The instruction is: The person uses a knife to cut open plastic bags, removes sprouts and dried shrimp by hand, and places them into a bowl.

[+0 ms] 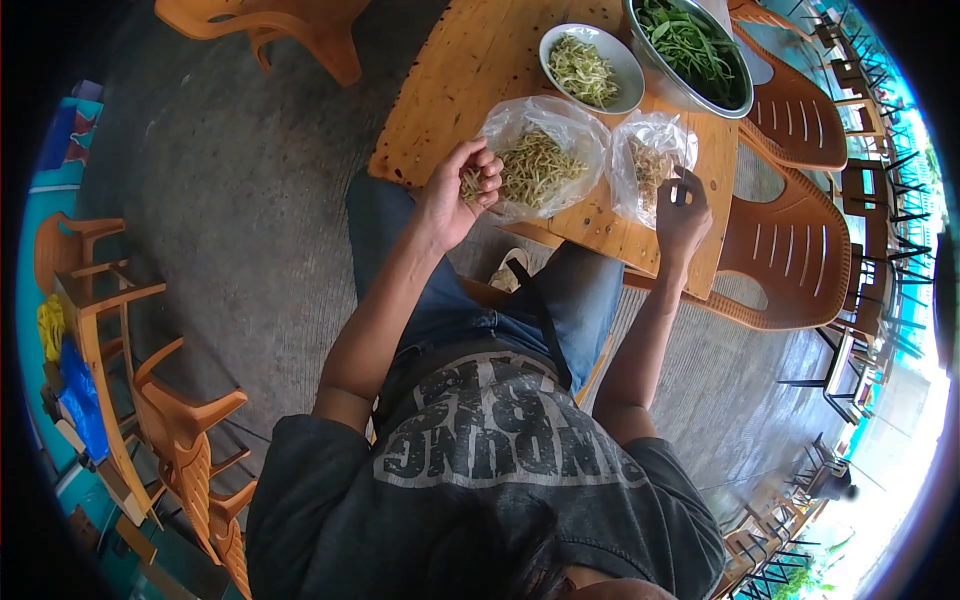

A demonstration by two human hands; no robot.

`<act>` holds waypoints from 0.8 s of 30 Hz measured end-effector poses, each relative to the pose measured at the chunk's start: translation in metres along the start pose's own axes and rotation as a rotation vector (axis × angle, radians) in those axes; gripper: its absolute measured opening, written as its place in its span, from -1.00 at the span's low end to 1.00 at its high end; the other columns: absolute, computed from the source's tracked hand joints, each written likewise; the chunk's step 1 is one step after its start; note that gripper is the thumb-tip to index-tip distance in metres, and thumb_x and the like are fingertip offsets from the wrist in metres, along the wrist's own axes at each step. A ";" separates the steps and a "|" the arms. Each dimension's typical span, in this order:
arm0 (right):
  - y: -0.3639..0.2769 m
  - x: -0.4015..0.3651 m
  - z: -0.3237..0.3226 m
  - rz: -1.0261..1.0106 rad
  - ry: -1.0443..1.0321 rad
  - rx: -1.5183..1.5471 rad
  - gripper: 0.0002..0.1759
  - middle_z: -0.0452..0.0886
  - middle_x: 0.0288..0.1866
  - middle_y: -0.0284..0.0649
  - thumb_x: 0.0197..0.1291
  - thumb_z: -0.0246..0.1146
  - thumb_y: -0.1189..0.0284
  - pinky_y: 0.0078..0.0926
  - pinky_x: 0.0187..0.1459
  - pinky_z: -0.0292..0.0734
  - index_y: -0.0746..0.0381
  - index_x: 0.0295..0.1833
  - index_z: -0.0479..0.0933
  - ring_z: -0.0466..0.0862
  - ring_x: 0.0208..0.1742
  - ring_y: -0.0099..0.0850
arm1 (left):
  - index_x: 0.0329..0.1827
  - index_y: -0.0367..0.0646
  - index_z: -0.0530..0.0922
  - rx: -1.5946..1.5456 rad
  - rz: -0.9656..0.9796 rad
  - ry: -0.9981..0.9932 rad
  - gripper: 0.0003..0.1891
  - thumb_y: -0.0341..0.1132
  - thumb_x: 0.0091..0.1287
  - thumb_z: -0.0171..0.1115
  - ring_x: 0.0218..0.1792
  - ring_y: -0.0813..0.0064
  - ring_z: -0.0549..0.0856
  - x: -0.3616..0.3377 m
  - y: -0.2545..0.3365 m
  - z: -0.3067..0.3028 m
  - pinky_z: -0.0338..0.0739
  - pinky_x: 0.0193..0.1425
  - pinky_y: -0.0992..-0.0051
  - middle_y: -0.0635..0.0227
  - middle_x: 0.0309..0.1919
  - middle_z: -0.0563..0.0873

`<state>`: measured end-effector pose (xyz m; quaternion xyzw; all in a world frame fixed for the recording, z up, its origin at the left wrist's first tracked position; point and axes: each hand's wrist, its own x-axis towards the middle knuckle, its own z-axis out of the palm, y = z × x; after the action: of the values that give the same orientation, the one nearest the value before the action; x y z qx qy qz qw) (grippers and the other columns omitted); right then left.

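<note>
My left hand is curled around some bean sprouts at the left edge of an open clear plastic bag. Inside that bag lies a heap of bean sprouts. My right hand hovers by the right side of a second clear bag, which holds small brownish bits. Its thumb and index finger meet in a pinch; whatever is between them is too small to make out. Behind the bags stand a white bowl with pale sprouts and a metal bowl with green leaves.
The wooden table ends just in front of my lap. Brown plastic chairs stand along its right side, and another chair is at the upper left. More chairs and a wooden desk are at the left.
</note>
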<state>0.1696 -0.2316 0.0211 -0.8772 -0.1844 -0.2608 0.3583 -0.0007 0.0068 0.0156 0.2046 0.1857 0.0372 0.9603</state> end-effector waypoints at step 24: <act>-0.102 -0.028 0.026 -0.027 -0.637 0.075 -0.69 0.63 -0.53 -0.07 -0.02 0.40 0.26 -0.37 -0.42 0.52 0.31 -0.35 0.63 0.65 -0.50 -0.17 | -0.30 -0.12 0.56 0.403 0.108 0.132 -0.85 -0.23 0.30 0.25 -0.50 0.79 0.39 -0.001 -0.009 0.001 0.23 -0.46 0.72 0.61 -0.50 0.46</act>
<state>0.1035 -0.1480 0.0433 -0.8985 -0.3084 0.0291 0.3111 -0.0009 -0.0021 0.0130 0.3993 0.2407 0.0641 0.8823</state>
